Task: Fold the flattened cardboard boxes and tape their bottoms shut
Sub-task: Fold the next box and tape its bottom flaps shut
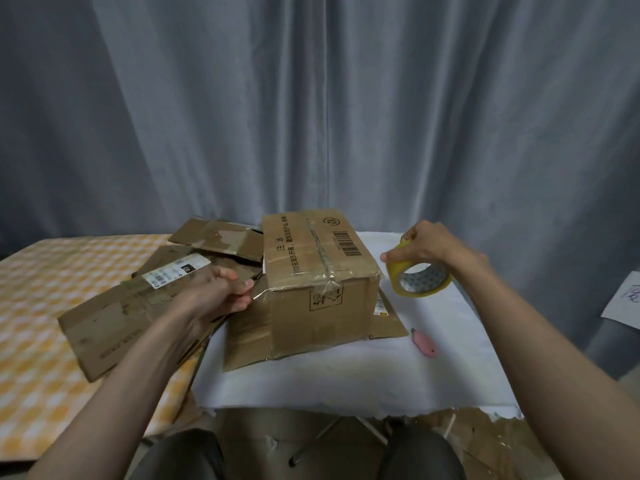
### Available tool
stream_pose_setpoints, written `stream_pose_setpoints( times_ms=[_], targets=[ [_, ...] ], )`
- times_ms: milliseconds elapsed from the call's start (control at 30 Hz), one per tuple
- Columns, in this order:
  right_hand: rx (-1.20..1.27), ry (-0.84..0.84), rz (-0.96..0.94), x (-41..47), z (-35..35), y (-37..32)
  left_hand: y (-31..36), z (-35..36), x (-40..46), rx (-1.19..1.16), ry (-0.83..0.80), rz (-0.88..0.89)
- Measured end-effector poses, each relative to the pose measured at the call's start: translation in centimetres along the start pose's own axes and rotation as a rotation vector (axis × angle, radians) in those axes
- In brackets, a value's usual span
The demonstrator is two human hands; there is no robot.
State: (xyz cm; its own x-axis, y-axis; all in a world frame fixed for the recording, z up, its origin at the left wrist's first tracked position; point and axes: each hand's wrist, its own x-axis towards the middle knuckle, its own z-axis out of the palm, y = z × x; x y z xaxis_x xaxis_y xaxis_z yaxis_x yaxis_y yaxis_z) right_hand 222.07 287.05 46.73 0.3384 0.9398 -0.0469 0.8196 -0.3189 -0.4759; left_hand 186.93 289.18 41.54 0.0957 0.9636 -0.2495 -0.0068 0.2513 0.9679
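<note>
knees: person's legs at bottom edge, torn cardboard scraps [485, 441] on the floor beyond them.
table: white cloth [346, 382] over the near table, checked orange cloth [52, 289] on the surface to the left.
cutter: pink utility knife [424, 344] lying on the white cloth, right of the box, apart from both hands.
left hand: left hand [221, 292] at the box's left near corner, fingers curled and pinching what looks like a loose end of clear tape [273, 289]; blur, so grip detail unclear.
right hand: right hand [426, 247] gripping the yellow tape roll [420, 277] from above, fingers wrapped over its rim, roll held up just right of the box.
box: folded box [318, 271] standing on the white cloth, sealed face up, tape already along the centre seam and down the near side. It sits on a flattened sheet [388, 320].
stage (judged): seam looks done; likely finishing or tearing the tape end.
risk 1: tape end folds on itself or wrinkles at the corner if pulled slack, giving a weak seal.
risk 2: box slides on the sheet under it when the tape is tugged; nothing pins it.
risk 3: knife is a reach away, so tearing by hand may rip the tape ragged.
in the way: pile of flattened boxes [138, 306] crowds the left side, under the left forearm.
far: grey curtain [311, 98]; paper sheet [627, 299] at right edge.
</note>
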Motion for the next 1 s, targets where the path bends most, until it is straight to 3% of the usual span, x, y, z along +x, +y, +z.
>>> stream_pose_setpoints(
  times_ms=[167,233,267,367,433,500,600,700,833,1000],
  targets=[
    [-0.002,-0.091,-0.001,0.7,1.2,1.0,-2.2,0.2,0.5,0.077,-0.010,-0.040],
    [0.016,-0.122,-0.033,0.9,1.6,1.5,-2.6,0.4,0.5,0.228,-0.028,-0.029],
    [0.030,-0.126,-0.050,1.1,1.7,1.7,-2.4,0.5,0.3,0.419,-0.031,0.004],
    [0.062,-0.108,-0.086,1.5,1.7,2.4,0.0,1.5,-0.3,1.105,0.186,0.293],
    [0.067,-0.110,-0.113,1.8,1.8,2.5,2.0,3.9,-1.0,1.155,0.311,0.597],
    [0.065,-0.113,-0.149,2.0,2.1,2.4,3.7,8.1,-1.0,1.097,0.190,0.788],
    [0.051,-0.067,-0.200,2.3,2.5,2.5,3.9,15.7,1.2,1.129,-0.170,0.787],
    [0.036,-0.018,-0.270,2.5,2.9,3.3,1.8,19.2,4.2,1.257,-0.361,0.726],
    [0.069,-0.032,-0.290,2.6,3.9,4.4,-0.5,18.8,5.8,1.420,-0.396,0.727],
    [0.042,-0.003,-0.284,3.7,4.8,5.1,-1.0,18.7,6.4,1.444,-0.358,0.759]
  ],
)
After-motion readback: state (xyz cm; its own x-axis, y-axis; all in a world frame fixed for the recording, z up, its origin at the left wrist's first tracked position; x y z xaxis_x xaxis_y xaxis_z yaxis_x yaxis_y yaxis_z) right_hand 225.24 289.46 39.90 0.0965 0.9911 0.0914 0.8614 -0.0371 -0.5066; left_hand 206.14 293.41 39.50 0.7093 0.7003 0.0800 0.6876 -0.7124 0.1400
